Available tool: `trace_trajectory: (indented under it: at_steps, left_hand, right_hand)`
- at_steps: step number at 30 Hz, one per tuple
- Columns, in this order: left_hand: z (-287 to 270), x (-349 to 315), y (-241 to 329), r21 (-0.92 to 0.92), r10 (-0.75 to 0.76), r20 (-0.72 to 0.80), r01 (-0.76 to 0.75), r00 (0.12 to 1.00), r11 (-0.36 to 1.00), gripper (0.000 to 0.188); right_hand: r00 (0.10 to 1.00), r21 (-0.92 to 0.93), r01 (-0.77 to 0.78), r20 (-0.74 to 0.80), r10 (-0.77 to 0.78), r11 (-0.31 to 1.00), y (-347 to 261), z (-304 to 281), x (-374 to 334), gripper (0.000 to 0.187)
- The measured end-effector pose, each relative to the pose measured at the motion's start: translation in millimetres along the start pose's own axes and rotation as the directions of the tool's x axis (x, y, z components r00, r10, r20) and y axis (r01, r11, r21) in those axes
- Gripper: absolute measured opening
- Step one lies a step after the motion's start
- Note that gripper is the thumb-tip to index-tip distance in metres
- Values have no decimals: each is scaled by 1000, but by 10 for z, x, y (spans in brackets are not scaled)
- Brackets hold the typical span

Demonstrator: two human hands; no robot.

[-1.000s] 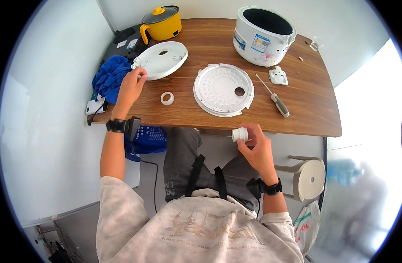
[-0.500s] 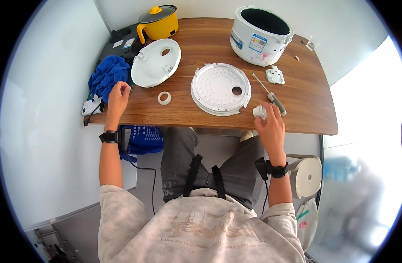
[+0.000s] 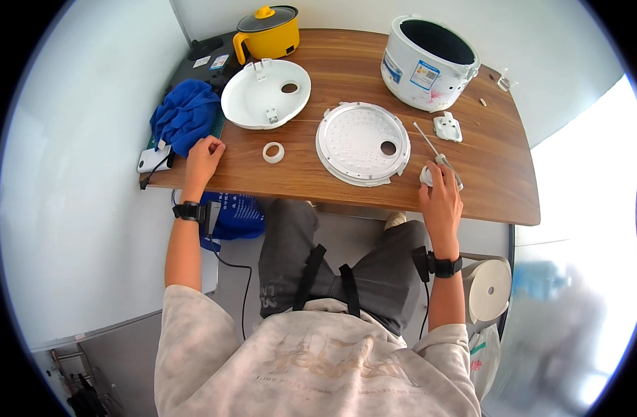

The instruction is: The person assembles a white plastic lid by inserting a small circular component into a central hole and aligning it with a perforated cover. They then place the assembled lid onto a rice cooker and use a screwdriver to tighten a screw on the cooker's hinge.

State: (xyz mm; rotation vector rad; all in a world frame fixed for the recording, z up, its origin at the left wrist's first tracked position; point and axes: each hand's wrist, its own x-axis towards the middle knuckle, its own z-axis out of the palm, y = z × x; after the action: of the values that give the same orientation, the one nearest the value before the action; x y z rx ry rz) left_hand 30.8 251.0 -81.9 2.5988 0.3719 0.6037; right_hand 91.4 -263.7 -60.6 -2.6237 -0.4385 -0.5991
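Note:
My right hand is over the table's front right, its fingers closed around a small white round part at the tabletop. Just beyond those fingers lies a screwdriver, its handle partly covered by the hand. My left hand rests by the front left edge with curled fingers, beside a bunched blue cloth; whatever is inside the fingers is hidden. Between the hands are a white ring and a round dimpled white plate with one hole. A white lid shell lies behind the ring.
A white rice cooker body stands at the back right, with a small white bracket in front. A yellow pot and a black case occupy the back left. A white device with a cable lies at the left edge.
The white lid shell has turned and lies flatter. My right hand has lowered the small white part to the tabletop, close to the screwdriver. My left hand has come down. The view has shifted slightly.

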Motion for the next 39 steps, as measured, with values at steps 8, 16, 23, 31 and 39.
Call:
trace_trajectory:
  at_steps: [8, 16, 23, 31, 39]
  left_hand:
    - [-6, -17, -47, 22, 3, -11, -3, 1000, 1000, 13]
    - [-40, -12, -16, -82, -11, -36, 8, 999, 997, 12]
    - [-143, 52, 665, 55, 279, -64, -276, 958, 960, 34]
    - [56, 330, 532, -240, -228, 28, 228, 973, 944, 43]
    - [102, 466, 469, -637, -430, 252, 483, 867, 601, 53]
  right_hand:
    - [999, 34, -32, 22, 31, 999, -6, 16, -23, 49]
    - [996, 18, 15, -92, -13, 1000, -88, -32, -77, 50]
    - [975, 234, 218, -6, -223, 947, -429, -32, -110, 37]
    - [937, 238, 320, 67, -344, 917, -634, 125, -66, 48]
    - [932, 186, 315, 121, -340, 931, -607, 227, -98, 48]
